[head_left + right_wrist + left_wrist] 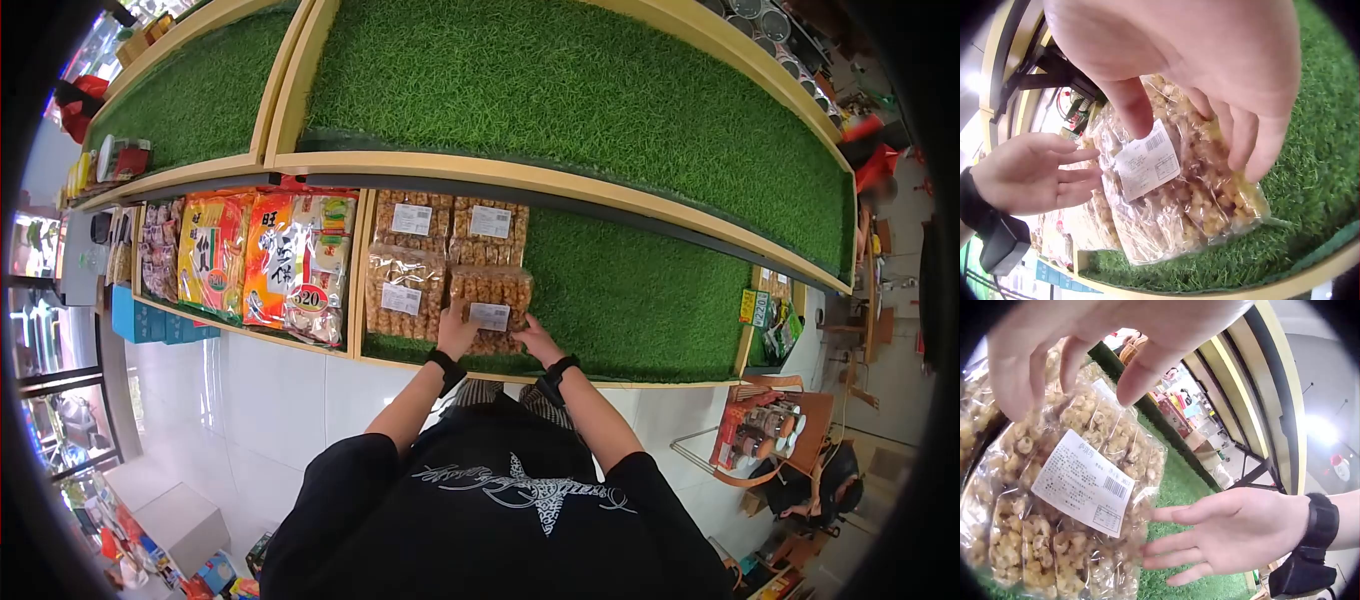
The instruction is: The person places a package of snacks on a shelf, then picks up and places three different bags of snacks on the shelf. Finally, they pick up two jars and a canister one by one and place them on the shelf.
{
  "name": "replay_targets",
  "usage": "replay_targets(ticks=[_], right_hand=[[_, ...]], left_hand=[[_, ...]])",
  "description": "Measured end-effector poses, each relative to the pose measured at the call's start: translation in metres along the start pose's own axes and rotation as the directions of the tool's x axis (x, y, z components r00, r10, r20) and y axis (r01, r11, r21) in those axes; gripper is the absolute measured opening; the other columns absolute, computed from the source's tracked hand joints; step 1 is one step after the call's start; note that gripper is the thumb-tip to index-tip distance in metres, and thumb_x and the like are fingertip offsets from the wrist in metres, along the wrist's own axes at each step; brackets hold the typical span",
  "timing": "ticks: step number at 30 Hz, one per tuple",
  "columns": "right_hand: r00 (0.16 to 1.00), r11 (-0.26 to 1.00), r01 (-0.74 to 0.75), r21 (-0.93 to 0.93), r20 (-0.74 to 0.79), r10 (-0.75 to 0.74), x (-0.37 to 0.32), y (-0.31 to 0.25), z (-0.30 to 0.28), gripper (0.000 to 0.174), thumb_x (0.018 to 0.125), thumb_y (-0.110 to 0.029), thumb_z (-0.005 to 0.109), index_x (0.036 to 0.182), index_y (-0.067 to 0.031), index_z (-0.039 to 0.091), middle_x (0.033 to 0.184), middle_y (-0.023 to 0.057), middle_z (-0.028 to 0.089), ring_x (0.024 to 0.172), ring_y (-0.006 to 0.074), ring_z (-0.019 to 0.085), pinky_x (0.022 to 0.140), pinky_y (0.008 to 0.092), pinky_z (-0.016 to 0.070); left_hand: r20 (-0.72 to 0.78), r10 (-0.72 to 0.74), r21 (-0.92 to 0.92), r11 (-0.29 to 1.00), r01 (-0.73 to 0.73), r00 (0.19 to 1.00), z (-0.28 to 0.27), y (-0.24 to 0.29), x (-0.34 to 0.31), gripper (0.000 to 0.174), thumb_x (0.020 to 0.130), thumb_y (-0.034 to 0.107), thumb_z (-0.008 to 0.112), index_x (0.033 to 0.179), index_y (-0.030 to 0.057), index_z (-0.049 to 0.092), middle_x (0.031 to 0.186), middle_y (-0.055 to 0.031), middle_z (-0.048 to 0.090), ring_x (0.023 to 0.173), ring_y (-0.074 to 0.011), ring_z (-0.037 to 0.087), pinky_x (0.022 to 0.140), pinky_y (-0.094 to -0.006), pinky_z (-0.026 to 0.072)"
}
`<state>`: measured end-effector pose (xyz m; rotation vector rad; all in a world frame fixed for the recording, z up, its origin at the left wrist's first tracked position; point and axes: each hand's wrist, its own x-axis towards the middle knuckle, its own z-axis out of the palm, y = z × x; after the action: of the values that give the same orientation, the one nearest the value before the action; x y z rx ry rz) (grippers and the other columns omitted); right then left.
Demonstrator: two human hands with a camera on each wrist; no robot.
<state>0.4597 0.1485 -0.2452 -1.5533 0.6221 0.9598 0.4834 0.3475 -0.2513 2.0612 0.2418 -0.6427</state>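
Observation:
A clear plastic bag of golden-brown puffed snack pieces (510, 284) lies label up at the front of a grass-lined display bin. Its white printed label (1088, 481) carries a barcode. My left hand (457, 330) is at the bag's left side, with extended fingers touching the wrapper. At the opposite side is my right hand (541, 344), its fingers nearly straight along the bag's edge. In the right wrist view, my right thumb (1135, 112) reaches over the label's corner. Similar bags, one directly left (400, 275) and two behind, surround it.
Bright orange and yellow snack packs (270, 260) fill the compartment left of a wooden divider (359, 290). Green artificial turf (630, 300) extends to the right. A wooden-edged upper shelf (560, 185) overhangs the back, and a low front rim (640, 383) borders the bin.

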Motion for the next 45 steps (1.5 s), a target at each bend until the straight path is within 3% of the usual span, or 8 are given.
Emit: replay_targets(ticks=[1, 7, 21, 27, 30, 32, 35, 45], right_hand=[[0.998, 0.999, -0.042, 0.03, 0.053, 0.041, 0.002, 0.0, -0.002, 0.079, 0.085, -0.026, 0.056, 0.143, -0.0154, 0.004, 0.141, 0.0215, 0.021, 0.129, 0.0335, 0.026, 0.1, 0.0472, 0.0291], [0.998, 0.996, 0.039, 0.086, -0.05, -0.035, -0.001, -0.013, -0.003, 0.078, 0.084, -0.021, 0.056, 0.142, -0.0092, 0.006, 0.147, 0.0145, 0.004, 0.135, 0.0294, 0.009, 0.107, 0.0399, 0.0198], [0.998, 0.984, 0.067, 0.165, 0.006, -0.069, -0.009, -0.033, -0.002, 0.079, 0.086, -0.027, 0.056, 0.143, -0.0187, 0.002, 0.147, 0.0153, 0.005, 0.135, 0.03, 0.011, 0.103, 0.0489, 0.0268], [0.977, 0.975, 0.21, -0.069, -0.011, -0.211, 0.028, 0.006, -0.007, 0.086, 0.084, -0.025, 0.058, 0.142, -0.0125, -0.004, 0.147, 0.0161, 0.002, 0.134, 0.0305, 0.013, 0.104, 0.0401, 0.0266], [0.966, 0.965, 0.25, -0.077, -0.055, -0.254, 0.018, 0.018, -0.01, 0.081, 0.085, -0.026, 0.057, 0.142, -0.0074, 0.003, 0.146, 0.0169, 0.009, 0.133, 0.03, 0.018, 0.103, 0.036, 0.0281], [0.975, 0.957, 0.196, -0.214, -0.059, -0.213, 0.004, 0.027, -0.02, 0.066, 0.086, -0.028, 0.055, 0.138, -0.0041, 0.023, 0.137, 0.0189, 0.032, 0.125, 0.0286, 0.035, 0.097, 0.0347, 0.0352], [0.972, 0.958, 0.21, -0.194, -0.062, -0.226, -0.053, 0.021, -0.043, 0.049, 0.086, -0.029, 0.054, 0.126, -0.0027, 0.043, 0.118, 0.0154, 0.053, 0.108, 0.0246, 0.051, 0.088, 0.0325, 0.0414], [0.666, 0.87, 0.492, -0.008, -0.641, -0.383, -0.217, 0.11, -0.127, 0.034, 0.085, -0.021, 0.055, 0.114, -0.0025, 0.052, 0.094, 0.0088, 0.061, 0.088, 0.0175, 0.058, 0.077, 0.0271, 0.0446]], left_hand=[[0.007, 0.005, 0.011, 1.0, -0.005, 1.0, -0.003, 0.003, 0.0, 0.064, 0.075, 0.02, 0.06, 0.129, -0.0007, 0.035, 0.122, -0.0241, 0.04, 0.112, -0.0381, 0.042, 0.091, -0.0404, 0.0382], [-0.066, 0.026, -0.098, 0.995, -0.032, 0.997, -0.012, 0.012, 0.001, 0.074, 0.076, 0.023, 0.062, 0.136, 0.0025, 0.023, 0.132, -0.0211, 0.03, 0.121, -0.0358, 0.034, 0.097, -0.0399, 0.034], [0.065, -0.008, -0.578, 0.815, 0.044, 0.998, -0.025, 0.029, 0.008, 0.077, 0.08, 0.018, 0.06, 0.14, 0.0026, 0.015, 0.145, -0.0181, 0.015, 0.134, -0.0289, 0.016, 0.104, -0.0364, 0.0243], [-0.004, 0.013, -0.384, 0.923, -0.013, 1.0, -0.015, 0.024, 0.003, 0.071, 0.081, 0.016, 0.058, 0.138, -0.0007, 0.02, 0.142, -0.0191, 0.023, 0.131, -0.0302, 0.023, 0.102, -0.0362, 0.0268], [-0.042, 0.109, -0.352, 0.929, -0.117, 0.993, -0.005, 0.019, -0.009, 0.067, 0.081, 0.015, 0.058, 0.136, -0.0024, 0.024, 0.139, -0.0192, 0.029, 0.129, -0.0303, 0.029, 0.1, -0.0355, 0.0297], [-0.027, 0.175, -0.454, 0.875, -0.168, 0.984, 0.0, 0.011, -0.019, 0.06, 0.081, 0.012, 0.057, 0.133, -0.0016, 0.029, 0.132, -0.018, 0.039, 0.125, -0.0275, 0.036, 0.096, -0.0331, 0.0346], [0.128, 0.051, -0.523, 0.852, 0.024, 0.99, -0.02, 0.044, -0.057, 0.056, 0.084, 0.012, 0.055, 0.132, -0.0038, 0.031, 0.131, -0.0151, 0.041, 0.122, -0.0229, 0.039, 0.096, -0.0313, 0.0337], [0.253, 0.116, -0.191, 0.979, -0.068, 0.961, 0.005, 0.056, -0.075, 0.038, 0.084, 0.016, 0.056, 0.117, -0.0011, 0.05, 0.11, -0.01, 0.056, 0.101, -0.0173, 0.052, 0.088, -0.0274, 0.0394]])
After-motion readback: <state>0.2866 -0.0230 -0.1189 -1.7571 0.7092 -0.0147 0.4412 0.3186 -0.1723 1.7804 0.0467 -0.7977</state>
